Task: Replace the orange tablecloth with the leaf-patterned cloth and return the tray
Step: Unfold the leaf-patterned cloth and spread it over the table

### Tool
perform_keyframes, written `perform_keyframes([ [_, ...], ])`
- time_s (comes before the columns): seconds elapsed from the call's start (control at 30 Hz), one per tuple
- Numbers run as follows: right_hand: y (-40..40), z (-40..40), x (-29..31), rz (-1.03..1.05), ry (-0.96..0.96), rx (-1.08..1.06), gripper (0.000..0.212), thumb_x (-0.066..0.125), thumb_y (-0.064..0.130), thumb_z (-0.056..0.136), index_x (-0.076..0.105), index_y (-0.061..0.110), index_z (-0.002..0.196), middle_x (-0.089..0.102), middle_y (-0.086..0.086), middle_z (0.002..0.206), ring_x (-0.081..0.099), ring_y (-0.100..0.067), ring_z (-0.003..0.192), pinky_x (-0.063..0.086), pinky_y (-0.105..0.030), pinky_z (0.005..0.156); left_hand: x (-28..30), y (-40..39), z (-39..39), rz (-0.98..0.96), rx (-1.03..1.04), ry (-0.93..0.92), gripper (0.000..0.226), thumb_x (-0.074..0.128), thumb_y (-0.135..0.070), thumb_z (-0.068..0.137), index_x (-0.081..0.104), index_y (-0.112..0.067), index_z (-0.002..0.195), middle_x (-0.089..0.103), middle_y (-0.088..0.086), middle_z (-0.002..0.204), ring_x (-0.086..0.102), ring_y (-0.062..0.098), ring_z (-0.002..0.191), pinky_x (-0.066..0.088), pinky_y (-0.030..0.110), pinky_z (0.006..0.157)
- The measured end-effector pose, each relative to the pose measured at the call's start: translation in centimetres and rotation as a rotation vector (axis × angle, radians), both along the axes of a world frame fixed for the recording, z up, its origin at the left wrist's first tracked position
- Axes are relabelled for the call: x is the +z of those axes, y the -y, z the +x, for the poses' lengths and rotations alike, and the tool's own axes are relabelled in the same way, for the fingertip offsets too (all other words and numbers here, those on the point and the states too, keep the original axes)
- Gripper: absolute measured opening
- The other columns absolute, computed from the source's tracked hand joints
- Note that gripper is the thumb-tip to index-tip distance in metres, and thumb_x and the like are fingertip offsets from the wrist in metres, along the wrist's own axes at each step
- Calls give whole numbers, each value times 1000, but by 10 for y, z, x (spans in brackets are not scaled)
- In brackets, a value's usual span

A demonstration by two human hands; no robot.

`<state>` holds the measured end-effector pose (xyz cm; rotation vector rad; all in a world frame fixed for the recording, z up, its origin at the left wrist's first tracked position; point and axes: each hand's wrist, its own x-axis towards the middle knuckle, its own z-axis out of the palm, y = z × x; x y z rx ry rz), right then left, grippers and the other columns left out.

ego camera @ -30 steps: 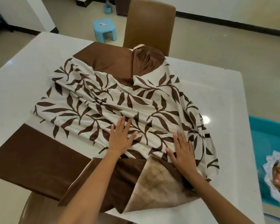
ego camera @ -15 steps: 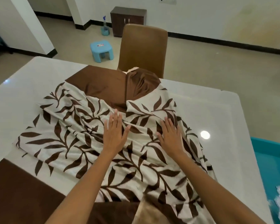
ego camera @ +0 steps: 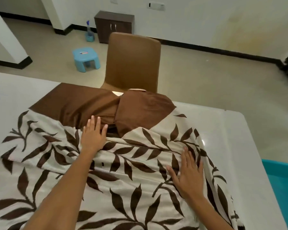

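From the head view we have the cream cloth with brown leaf print and brown border [ego camera: 123, 176] rumpled across the white glossy table [ego camera: 231, 138]. Our left hand [ego camera: 93, 135] lies flat, fingers straight, at the border fold; our right hand [ego camera: 188, 173], fingers spread, presses nearer us. Beyond the left fingertips stands a brown chair [ego camera: 133, 62].

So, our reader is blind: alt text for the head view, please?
Two hands, left and right, press flat on a rumpled leaf-patterned cloth covering a white table; a brown chair stands beyond.
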<state>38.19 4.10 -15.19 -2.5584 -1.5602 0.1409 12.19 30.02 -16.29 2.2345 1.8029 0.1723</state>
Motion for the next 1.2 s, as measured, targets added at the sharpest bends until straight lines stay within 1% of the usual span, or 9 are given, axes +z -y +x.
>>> perform_keyframes([
  [0.07, -13, -6, 10, 36, -32, -86, 94, 10, 78, 83, 15, 11, 150, 23, -3, 155, 23, -20, 142, -5, -44, 115, 0, -2, 3, -19, 15, 2, 65, 21, -50, 99, 15, -11, 152, 7, 13, 159, 6, 27, 146, 7, 43, 118],
  [0.17, -62, -13, 25, 218, -37, -67, 76, 15, 66, 92, 34, 13, 143, 42, -6, 145, 35, -22, 136, 6, -47, 116, 0, 1, 11, 51, 13, 53, 74, 13, -60, 96, 13, -10, 152, 6, 13, 159, 7, 27, 146, 6, 42, 118],
  [0.27, -120, -7, 20, 192, -101, 27, 82, 1, 67, 90, 28, 15, 147, 28, -7, 153, 18, -22, 144, 7, -45, 116, -2, 3, 20, 149, -111, 77, 79, 4, -65, 91, 15, -16, 152, 9, 9, 159, 9, 25, 146, 7, 42, 117],
  [0.4, -152, 5, -8, -21, -41, 98, 86, -6, 73, 82, 6, 24, 151, 0, -2, 159, -4, -18, 146, -2, -43, 116, -7, 0, 25, 80, -115, 88, 90, -4, -75, 81, 20, -24, 151, 11, 5, 159, 7, 21, 147, 5, 40, 118],
  [0.6, -152, 22, -13, -14, 30, -181, 88, 7, 77, 83, 10, 21, 151, 3, -6, 159, 2, -23, 146, 1, -51, 114, -11, -11, 34, 104, 15, 15, 91, -1, -76, 80, 14, -23, 152, 8, 7, 160, 5, 24, 147, 2, 39, 116],
  [0.8, -165, 36, 16, -229, -60, -119, 88, 8, 76, 83, 5, 21, 151, -1, -6, 159, 0, -23, 146, -1, -51, 114, 0, -21, 30, -57, -64, 53, 84, 5, -71, 87, 1, -18, 152, -4, 8, 160, -5, 20, 147, -1, 41, 119],
  [0.93, -115, 18, 29, -98, -20, 2, 86, -6, 73, 82, 9, 22, 151, 7, -3, 159, 1, -20, 146, -1, -47, 115, 16, 44, 30, 77, -208, 179, 78, 3, -67, 91, 6, -19, 152, -2, 0, 159, -1, 15, 147, 4, 39, 119],
  [1.07, -7, -31, 9, 60, -59, 131, 64, 13, 61, 96, 27, 25, 147, 16, 1, 157, 8, -17, 145, 1, -39, 116, 11, 167, 44, 133, -291, 157, 68, 27, -54, 93, 16, -19, 152, 6, 6, 160, 2, 19, 147, -1, 34, 117],
  [1.2, 74, -50, -18, -38, -51, 158, 65, 16, 63, 92, 25, 30, 147, 12, 4, 158, 1, -13, 146, -1, -40, 114, -12, 261, 52, 58, -320, 90, 71, 14, -60, 93, 18, -19, 151, 10, 7, 159, 4, 22, 147, 0, 38, 115],
])
